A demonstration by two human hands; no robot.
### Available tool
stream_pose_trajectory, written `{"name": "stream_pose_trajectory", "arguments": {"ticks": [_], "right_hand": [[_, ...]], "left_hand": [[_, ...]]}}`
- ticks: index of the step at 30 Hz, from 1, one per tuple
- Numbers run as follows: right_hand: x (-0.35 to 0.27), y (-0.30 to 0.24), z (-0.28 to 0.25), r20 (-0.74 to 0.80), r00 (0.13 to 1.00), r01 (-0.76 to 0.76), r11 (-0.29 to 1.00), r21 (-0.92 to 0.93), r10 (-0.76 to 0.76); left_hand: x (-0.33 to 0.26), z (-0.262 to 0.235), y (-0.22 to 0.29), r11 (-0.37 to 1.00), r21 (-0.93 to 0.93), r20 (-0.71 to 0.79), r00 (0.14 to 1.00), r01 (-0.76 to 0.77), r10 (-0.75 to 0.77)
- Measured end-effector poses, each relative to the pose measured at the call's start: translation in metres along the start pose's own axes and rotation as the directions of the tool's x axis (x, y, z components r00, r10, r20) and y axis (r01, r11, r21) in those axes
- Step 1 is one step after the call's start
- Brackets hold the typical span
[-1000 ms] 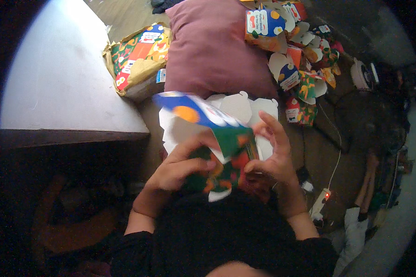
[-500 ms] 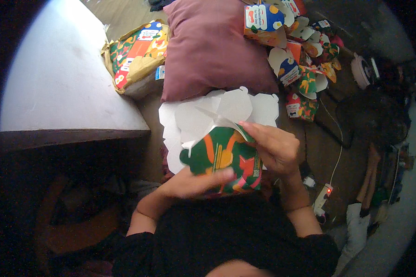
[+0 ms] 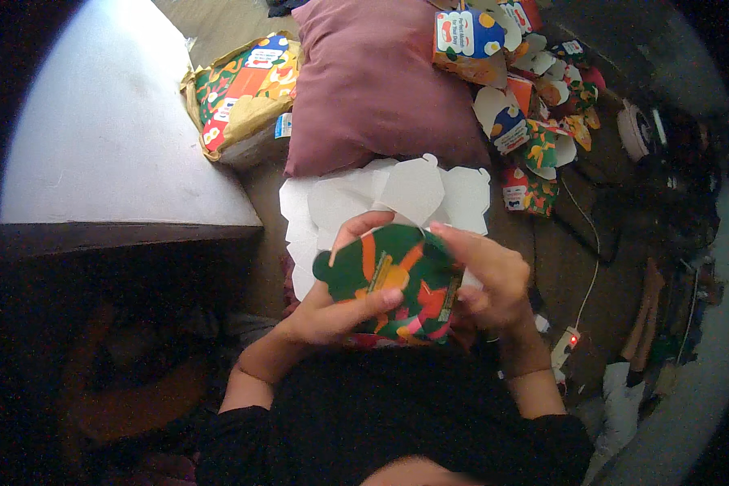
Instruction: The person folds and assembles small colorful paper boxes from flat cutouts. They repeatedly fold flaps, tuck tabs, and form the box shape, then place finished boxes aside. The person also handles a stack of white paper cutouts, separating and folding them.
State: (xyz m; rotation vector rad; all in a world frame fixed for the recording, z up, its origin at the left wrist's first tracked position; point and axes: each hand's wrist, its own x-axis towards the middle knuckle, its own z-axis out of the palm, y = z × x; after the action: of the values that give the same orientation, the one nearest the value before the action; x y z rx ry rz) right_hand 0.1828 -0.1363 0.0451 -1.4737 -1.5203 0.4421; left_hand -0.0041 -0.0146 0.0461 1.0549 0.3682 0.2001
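Green carton (image 3: 424, 271) with orange, yellow and pink shapes, patterned panel facing up, between left hand (image 3: 326, 314) and right hand (image 3: 496, 279).

The green patterned box (image 3: 419, 279) is smooth card, the flat white sheets (image 3: 340, 200) dull card, the plump purple pillow (image 3: 385, 89) dull cloth, the brown wrapper (image 3: 249, 121) crinkly paper.
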Motion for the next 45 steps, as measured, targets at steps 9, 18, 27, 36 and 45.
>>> {"name": "stream_pose_trajectory", "arguments": {"ticks": [9,18,27,36,45], "right_hand": [[-0.006,-0.003,0.017,-0.174,0.983,-0.013,0.966,0.257,0.059],[-0.012,0.009,0.025,0.012,0.996,-0.089,0.959,0.27,0.089],[-0.013,0.007,0.02,0.114,0.959,-0.28,0.928,0.245,0.259],[-0.005,0.0,0.027,-0.029,0.902,-0.413,0.878,0.242,0.432],[-0.016,0.01,0.026,-0.092,0.921,-0.338,0.893,0.296,0.379]], "left_hand": [[0.024,-0.019,-0.034,0.835,-0.548,0.249,0.942,-0.053,0.224],[0.015,-0.018,-0.038,0.952,-0.305,-0.032,0.999,0.015,-0.026],[0.007,-0.024,-0.032,0.82,-0.566,0.151,0.966,-0.089,0.209],[-0.003,0.003,0.004,0.945,0.292,-0.149,0.983,0.15,-0.11],[-0.004,-0.009,-0.009,0.968,-0.1,-0.189,0.951,0.23,-0.245]]}}
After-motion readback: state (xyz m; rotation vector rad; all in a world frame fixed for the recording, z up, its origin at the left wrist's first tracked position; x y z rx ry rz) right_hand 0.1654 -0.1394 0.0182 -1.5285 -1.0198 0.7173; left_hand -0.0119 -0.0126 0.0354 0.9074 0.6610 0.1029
